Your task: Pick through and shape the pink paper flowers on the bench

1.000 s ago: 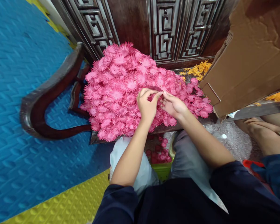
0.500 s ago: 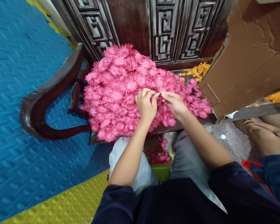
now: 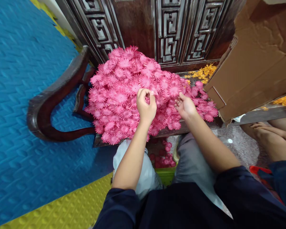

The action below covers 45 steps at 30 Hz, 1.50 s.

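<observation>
The heap of pink flowers (image 3: 121, 99) lies lengthwise along the bench (image 3: 257, 115), under and beyond the curled left hand (image 3: 146, 109), nearer its bulk, and the loosely bent right hand (image 3: 187, 108), nearer its thin end, what either pinches being unclear.

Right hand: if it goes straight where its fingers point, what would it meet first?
Most likely the large pink flower right by the fingertips of the right hand; depth is unclear, so they may already touch.
</observation>
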Motion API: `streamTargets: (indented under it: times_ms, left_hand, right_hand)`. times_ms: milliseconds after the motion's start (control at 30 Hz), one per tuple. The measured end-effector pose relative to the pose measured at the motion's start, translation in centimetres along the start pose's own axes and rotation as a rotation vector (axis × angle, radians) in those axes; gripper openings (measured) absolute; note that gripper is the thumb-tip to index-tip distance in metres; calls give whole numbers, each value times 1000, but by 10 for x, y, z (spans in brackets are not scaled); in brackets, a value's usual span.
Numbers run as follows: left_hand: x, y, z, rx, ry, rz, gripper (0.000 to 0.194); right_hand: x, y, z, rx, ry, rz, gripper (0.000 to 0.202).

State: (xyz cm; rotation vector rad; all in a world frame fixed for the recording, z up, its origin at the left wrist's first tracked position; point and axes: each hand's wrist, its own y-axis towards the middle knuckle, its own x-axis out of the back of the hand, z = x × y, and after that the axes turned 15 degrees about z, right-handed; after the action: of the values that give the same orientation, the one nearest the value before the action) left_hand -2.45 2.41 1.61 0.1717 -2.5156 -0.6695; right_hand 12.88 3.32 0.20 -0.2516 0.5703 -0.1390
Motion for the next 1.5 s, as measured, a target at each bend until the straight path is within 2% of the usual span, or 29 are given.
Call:
streamTargets:
  times_ms: [67, 167, 267, 400, 567, 700, 833, 1033, 1133, 1300, 1500]
  left_hand:
    - [0, 1, 3, 31, -27, -23, 19]
    - [-2, 1, 5, 80, -56, 18, 17]
    - [-4, 0, 5, 92, -46, 71, 16]
    - [-4, -4, 5, 77, 40, 112, 16]
    - [-6, -8, 7, 66, 116, 154, 16]
    - [-9, -10, 5, 75, 138, 173, 14]
    - [-9, -13, 3, 75, 165, 203, 13]
    - [-9, -14, 2, 49, 211, 233, 12]
    - [-10, -15, 3, 37, 238, 240, 11]
    - [-12, -17, 2, 39, 211, 241, 11]
    - [-17, -18, 2, 55, 128, 271, 13]
  right_hand:
    - [-2, -1, 1, 14, 22, -35, 11]
    - [-7, -6, -1, 98, -36, 68, 7]
    - [-13, -10, -6, 183, -186, 183, 6]
    - [-16, -13, -10, 341, -433, 200, 3]
    - [-20, -21, -9, 359, -618, 274, 12]
    - [-24, -25, -11, 417, -616, 315, 3]
    - [-25, -25, -13, 403, -623, 374, 13]
    - [-23, -26, -11, 440, -644, 334, 5]
    - [-22, -26, -9, 419, -643, 342, 4]
    - [-17, -21, -10, 381, -580, 423, 5]
    - [-13, -10, -15, 289, -458, 395, 10]
